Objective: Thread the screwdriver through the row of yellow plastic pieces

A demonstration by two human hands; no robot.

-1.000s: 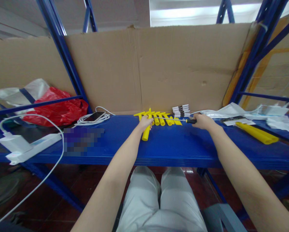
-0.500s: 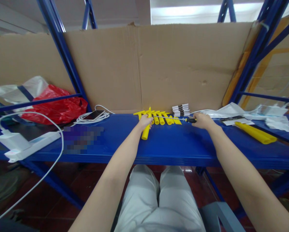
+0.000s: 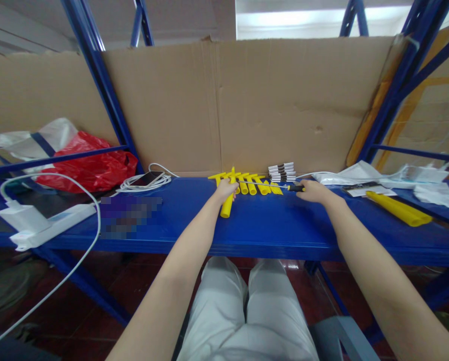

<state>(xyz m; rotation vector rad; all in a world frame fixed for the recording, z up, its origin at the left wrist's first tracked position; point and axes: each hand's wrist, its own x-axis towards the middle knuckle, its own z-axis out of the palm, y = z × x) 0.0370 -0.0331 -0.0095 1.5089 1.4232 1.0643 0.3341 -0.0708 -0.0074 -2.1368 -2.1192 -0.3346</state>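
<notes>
My left hand [image 3: 226,189] is closed around a yellow tube piece [image 3: 226,208] with a pointed upper end, above the blue shelf [image 3: 269,220]. In my right hand [image 3: 311,191] is the black and yellow handle of a screwdriver [image 3: 295,188]; its thin metal shaft points left toward the piece in my left hand. Whether the tip touches that piece is too small to tell. Behind lie several yellow tube pieces [image 3: 251,187] in a row. A stack of white and black items [image 3: 281,172] sits by the cardboard.
On the right lie long yellow tubes [image 3: 401,209] and white plastic packaging [image 3: 352,174]. A coiled white cable [image 3: 144,182], a power strip [image 3: 59,224] and a red bag [image 3: 92,163] are on the left. A cardboard sheet [image 3: 277,100] stands behind.
The whole view has shifted very slightly. Both hands keep nearly the same place and the same hold.
</notes>
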